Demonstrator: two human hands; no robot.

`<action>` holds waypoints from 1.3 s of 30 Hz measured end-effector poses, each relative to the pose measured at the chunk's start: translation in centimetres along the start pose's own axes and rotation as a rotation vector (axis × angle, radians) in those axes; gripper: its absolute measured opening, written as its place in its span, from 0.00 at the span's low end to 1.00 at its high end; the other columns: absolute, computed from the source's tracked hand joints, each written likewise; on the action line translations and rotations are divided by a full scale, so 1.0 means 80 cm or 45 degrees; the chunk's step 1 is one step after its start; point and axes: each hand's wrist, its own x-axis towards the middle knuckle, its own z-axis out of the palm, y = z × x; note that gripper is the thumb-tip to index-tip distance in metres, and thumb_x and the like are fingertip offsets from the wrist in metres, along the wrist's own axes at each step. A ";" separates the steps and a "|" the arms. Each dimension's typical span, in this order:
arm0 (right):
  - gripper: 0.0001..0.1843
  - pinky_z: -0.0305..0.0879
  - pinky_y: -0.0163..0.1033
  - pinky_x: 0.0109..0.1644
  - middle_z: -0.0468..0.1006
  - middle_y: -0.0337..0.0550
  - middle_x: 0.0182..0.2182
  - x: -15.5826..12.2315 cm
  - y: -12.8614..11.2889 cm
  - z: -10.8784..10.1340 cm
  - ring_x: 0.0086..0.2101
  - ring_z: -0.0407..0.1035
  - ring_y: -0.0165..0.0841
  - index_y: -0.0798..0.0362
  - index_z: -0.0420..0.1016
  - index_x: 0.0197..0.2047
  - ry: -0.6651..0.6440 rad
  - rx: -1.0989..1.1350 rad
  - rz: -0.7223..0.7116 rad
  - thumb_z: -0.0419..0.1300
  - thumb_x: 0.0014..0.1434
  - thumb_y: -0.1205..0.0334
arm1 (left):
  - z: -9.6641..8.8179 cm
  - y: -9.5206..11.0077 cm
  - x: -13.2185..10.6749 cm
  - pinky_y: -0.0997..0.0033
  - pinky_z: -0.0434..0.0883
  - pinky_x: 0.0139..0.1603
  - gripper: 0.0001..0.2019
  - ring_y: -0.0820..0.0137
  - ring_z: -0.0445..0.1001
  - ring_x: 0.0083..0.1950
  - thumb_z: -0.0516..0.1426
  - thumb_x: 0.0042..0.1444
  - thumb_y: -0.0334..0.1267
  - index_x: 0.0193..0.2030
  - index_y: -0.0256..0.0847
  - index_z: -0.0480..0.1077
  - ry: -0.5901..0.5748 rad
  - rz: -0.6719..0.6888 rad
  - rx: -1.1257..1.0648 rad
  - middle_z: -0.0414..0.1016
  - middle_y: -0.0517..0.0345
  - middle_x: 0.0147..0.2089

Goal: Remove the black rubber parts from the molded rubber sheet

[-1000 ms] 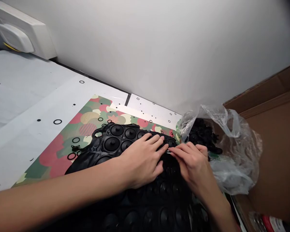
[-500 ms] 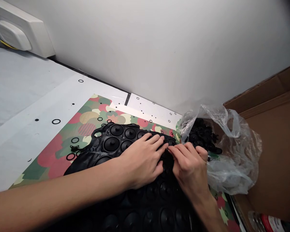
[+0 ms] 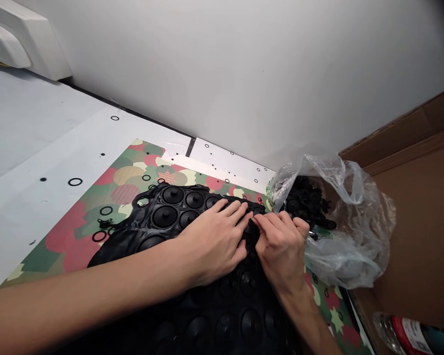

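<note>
Black moulded sheet [image 3: 165, 217] lay beneath my left hand [image 3: 218, 236], spread flat apparently to steady it, while my right hand [image 3: 279, 241], just beside, pinched a slim, mostly hidden metallic tool [image 3: 313, 235]

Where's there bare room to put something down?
On the white table: one patch in front of the box, another along the left edge of the mat, with a few black bits about. It's crowded on the black sheet, where the left hand and right hand are, and at the bag.
</note>
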 end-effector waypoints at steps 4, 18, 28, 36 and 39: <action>0.15 0.53 0.47 0.50 0.82 0.39 0.30 -0.001 -0.006 0.003 0.36 0.70 0.40 0.51 0.83 0.39 -0.012 -0.055 0.046 0.59 0.72 0.78 | 0.000 0.000 0.001 0.44 0.63 0.78 0.30 0.46 0.70 0.79 0.51 0.80 0.47 0.78 0.26 0.70 -0.030 -0.005 -0.010 0.70 0.33 0.80; 0.10 0.56 0.48 0.51 0.89 0.41 0.38 0.013 0.021 -0.003 0.39 0.75 0.38 0.50 0.85 0.45 0.032 0.222 0.229 0.62 0.78 0.69 | -0.008 -0.002 -0.001 0.42 0.63 0.79 0.31 0.43 0.70 0.79 0.49 0.80 0.47 0.79 0.27 0.69 -0.082 0.022 -0.020 0.68 0.32 0.81; 0.08 0.59 0.48 0.55 0.86 0.38 0.40 -0.013 0.030 -0.072 0.41 0.74 0.37 0.49 0.82 0.51 -0.396 0.483 -0.143 0.63 0.80 0.69 | -0.009 -0.003 -0.003 0.42 0.63 0.79 0.33 0.43 0.68 0.81 0.49 0.81 0.52 0.80 0.30 0.68 -0.117 -0.005 -0.073 0.65 0.33 0.82; 0.09 0.61 0.48 0.55 0.86 0.39 0.39 -0.026 0.019 -0.070 0.41 0.75 0.38 0.49 0.82 0.50 -0.373 0.396 -0.147 0.60 0.81 0.68 | -0.009 -0.002 -0.002 0.43 0.63 0.78 0.33 0.44 0.68 0.81 0.48 0.81 0.52 0.80 0.29 0.68 -0.099 0.007 -0.056 0.66 0.32 0.82; 0.10 0.61 0.49 0.57 0.87 0.40 0.40 -0.029 0.019 -0.071 0.42 0.77 0.39 0.49 0.82 0.51 -0.361 0.357 -0.165 0.59 0.81 0.68 | -0.007 -0.003 -0.002 0.43 0.63 0.78 0.33 0.44 0.69 0.80 0.49 0.81 0.52 0.79 0.29 0.69 -0.069 0.010 -0.060 0.67 0.32 0.82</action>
